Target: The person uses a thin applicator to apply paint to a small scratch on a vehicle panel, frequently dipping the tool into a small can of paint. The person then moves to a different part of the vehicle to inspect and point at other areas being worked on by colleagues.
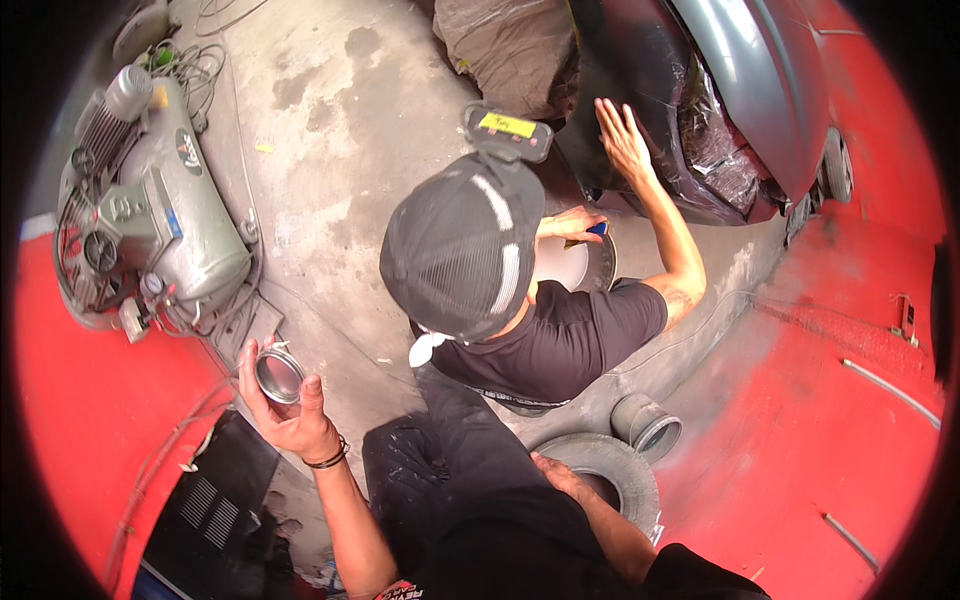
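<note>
At the left, my left hand (290,420) is raised with its fingers and thumb around a small round metal can (279,378), its shiny rim showing. What the can holds cannot be made out. My right hand (562,477) lies flat on my dark-trousered leg, beside a tyre (625,470), holding nothing visible. In front of me another person in a black cap (455,250) and black T-shirt bends toward a dark car bumper (630,90). That person's right palm rests near the bumper; the other hand grips a small blue thing (597,229) over a tub with whitish contents (562,262).
A grey air compressor (190,210) with hoses stands at the left. Below it a dark vented panel (205,500) leans by the red wall. A grey pipe-like bucket (646,425) lies beside the tyre. Crumpled brown covering (510,50) sits next to the car.
</note>
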Demonstrator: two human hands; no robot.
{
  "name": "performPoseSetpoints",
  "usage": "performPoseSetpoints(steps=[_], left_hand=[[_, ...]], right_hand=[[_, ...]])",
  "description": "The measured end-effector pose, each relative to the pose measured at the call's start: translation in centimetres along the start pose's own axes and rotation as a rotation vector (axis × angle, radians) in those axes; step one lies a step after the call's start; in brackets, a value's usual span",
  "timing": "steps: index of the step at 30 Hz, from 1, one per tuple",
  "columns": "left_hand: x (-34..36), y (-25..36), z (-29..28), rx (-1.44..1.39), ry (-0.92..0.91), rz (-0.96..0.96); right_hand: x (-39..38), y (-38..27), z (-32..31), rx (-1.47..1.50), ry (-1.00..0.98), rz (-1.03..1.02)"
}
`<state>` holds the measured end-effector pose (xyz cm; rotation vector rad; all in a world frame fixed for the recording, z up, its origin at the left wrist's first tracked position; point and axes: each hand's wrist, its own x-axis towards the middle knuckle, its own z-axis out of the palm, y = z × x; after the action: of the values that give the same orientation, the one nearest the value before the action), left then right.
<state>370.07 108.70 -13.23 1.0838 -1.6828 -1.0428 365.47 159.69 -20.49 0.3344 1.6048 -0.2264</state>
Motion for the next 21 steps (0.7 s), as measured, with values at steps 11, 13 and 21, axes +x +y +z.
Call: performPoseSetpoints(steps=[11,13,21], left_hand=[[11.8,-0.4,1.7,-0.028,-0.289,0.047],[14.4,-0.8,2.1,-0.052,-0.340,0.050],[29.2,1.2,2.7,-0.125,-0.516,0.116]], right_hand=[[-6.3,-7.8,7.3,0.305,0.009,0.119],[-7.9,-10.3,8.9,0.371,-0.007,0.140],[-14.7,-27.9,13.7,0.667,-0.054,0.054]])
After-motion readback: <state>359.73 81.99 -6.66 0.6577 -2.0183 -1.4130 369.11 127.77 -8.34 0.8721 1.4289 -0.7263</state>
